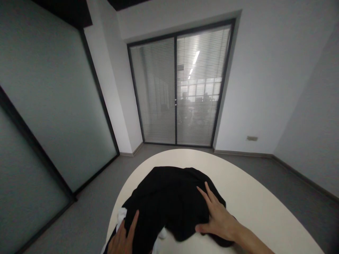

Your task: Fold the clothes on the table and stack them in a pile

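A black cloth garment (169, 197) lies spread and rumpled on the pale round table; its exact kind cannot be made out. White fabric (160, 237) shows at its near edge, and another white bit (122, 214) pokes out at its left side. My right hand (218, 218) rests on the garment's right part with fingers spread. At the near left, my left hand (122, 237) lies on or against the cloth, its fingers stretched out and its lower part cut off by the frame's bottom edge.
The pale table (254, 197) curves away with a rounded far edge. Beyond it stands a glass double door with blinds (176, 91). Frosted glass panels (53, 98) line the left side. A small wall plate (252, 138) sits low on the right-hand wall.
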A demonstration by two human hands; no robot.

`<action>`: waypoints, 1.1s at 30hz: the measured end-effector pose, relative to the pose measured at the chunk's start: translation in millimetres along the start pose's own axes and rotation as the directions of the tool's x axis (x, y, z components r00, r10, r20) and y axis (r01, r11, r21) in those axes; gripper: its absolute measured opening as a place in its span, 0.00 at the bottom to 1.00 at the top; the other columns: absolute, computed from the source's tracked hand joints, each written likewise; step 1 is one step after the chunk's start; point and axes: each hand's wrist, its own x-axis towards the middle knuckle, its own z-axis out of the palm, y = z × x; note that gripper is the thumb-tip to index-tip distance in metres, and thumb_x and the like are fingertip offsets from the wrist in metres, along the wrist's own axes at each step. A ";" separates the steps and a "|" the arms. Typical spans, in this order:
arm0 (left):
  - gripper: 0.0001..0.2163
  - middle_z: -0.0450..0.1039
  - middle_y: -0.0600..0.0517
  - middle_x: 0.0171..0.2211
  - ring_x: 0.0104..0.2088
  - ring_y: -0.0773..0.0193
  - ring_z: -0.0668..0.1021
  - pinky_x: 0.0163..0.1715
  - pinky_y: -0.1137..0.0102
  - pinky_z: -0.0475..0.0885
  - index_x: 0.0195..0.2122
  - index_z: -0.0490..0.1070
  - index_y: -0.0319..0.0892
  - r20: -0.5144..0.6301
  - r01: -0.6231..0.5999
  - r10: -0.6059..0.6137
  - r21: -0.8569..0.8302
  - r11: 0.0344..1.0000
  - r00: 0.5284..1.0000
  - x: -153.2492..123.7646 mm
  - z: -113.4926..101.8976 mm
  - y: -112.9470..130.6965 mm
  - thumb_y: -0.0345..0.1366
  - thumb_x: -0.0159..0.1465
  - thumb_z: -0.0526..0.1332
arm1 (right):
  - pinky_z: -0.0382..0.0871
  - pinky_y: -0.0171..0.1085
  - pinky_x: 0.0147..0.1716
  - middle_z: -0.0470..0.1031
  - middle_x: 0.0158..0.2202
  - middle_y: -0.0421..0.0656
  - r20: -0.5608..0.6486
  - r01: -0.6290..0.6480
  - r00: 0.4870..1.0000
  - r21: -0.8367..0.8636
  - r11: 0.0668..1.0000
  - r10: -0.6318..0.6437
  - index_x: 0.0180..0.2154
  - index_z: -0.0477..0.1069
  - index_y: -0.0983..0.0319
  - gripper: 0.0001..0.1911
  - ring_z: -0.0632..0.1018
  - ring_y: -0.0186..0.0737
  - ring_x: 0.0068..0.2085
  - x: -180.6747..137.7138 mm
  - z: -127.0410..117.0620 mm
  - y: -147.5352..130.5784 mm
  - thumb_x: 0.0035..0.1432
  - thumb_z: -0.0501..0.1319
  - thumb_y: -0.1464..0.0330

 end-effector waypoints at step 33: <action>0.39 0.36 0.33 0.72 0.64 0.33 0.61 0.55 0.45 0.65 0.71 0.51 0.41 -0.427 0.252 -0.248 -0.049 0.966 0.870 161.8 -5.7 46.7 0.55 0.64 0.59 | 0.56 0.58 0.58 0.42 0.73 0.50 -0.210 -0.082 0.974 0.031 0.996 0.086 0.71 0.45 0.52 0.57 0.58 0.65 0.66 253.9 42.2 -57.5 0.46 0.67 0.44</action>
